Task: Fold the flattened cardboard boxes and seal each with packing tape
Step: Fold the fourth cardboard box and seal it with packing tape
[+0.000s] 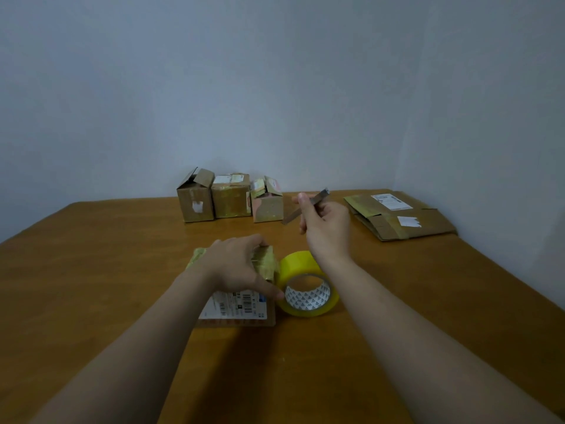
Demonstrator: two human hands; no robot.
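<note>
A small cardboard box (241, 307) with a white shipping label and yellowish tape stands on the table in front of me. My left hand (235, 263) lies over its top, fingers curled round the far edge and thumb on the near side. Right beside the box, touching it, lies a yellow roll of packing tape (308, 284). My right hand (325, 223) is raised above the table behind the roll and grips a slim grey utility knife (305, 206). A stack of flattened cardboard boxes (400, 215) lies at the back right.
Three folded small boxes (230, 197) stand in a row at the back of the wooden table (91, 270), against the pale wall. The wall also runs close along the table's right side.
</note>
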